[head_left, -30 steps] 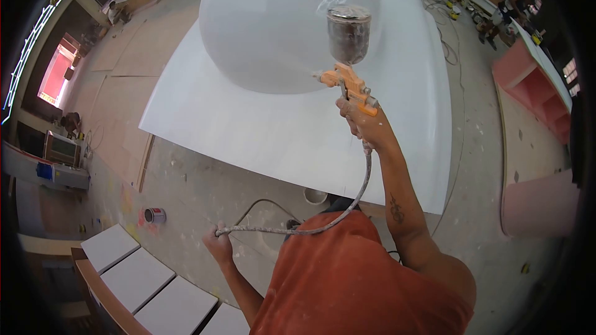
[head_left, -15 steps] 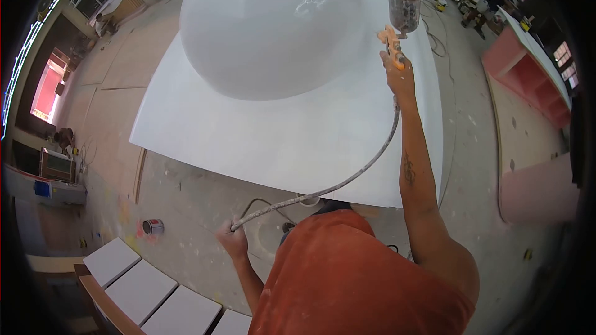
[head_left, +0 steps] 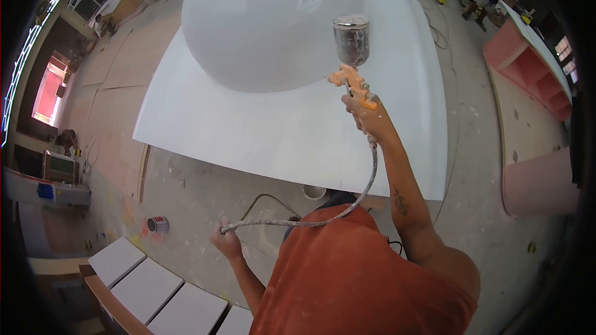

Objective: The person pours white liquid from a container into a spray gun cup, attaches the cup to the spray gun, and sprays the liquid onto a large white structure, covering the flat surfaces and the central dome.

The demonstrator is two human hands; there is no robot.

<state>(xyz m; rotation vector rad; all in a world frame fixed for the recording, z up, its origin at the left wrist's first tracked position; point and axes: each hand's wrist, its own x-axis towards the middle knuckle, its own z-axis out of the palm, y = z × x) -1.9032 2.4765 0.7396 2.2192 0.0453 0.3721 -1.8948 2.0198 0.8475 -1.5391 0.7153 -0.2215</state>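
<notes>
My right hand (head_left: 367, 118) is wrapped round the handle of an orange spray gun (head_left: 354, 84), topped by a paint-stained metal cup (head_left: 352, 40). The gun is over the white panel (head_left: 261, 139), near the lower right side of a large glossy white dome (head_left: 267, 31) that rises from it. From the gun's handle a speckled air hose (head_left: 298, 223) curves down and across to the left. My left hand (head_left: 226, 240) is closed round this hose at lower left, and the hose loops on behind it.
A paint can (head_left: 158, 224) and a white bucket (head_left: 315, 192) stand on the floor. White flat boards (head_left: 149, 285) lie at lower left. Pink cabinetry (head_left: 528, 65) is on the right. One person (head_left: 487, 0) is at far upper right, another (head_left: 104, 25) at far left.
My right hand and the spray gun have swung left and toward me, from the panel's right side to near the dome's lower edge. My left hand has shifted slightly left with the hose.
</notes>
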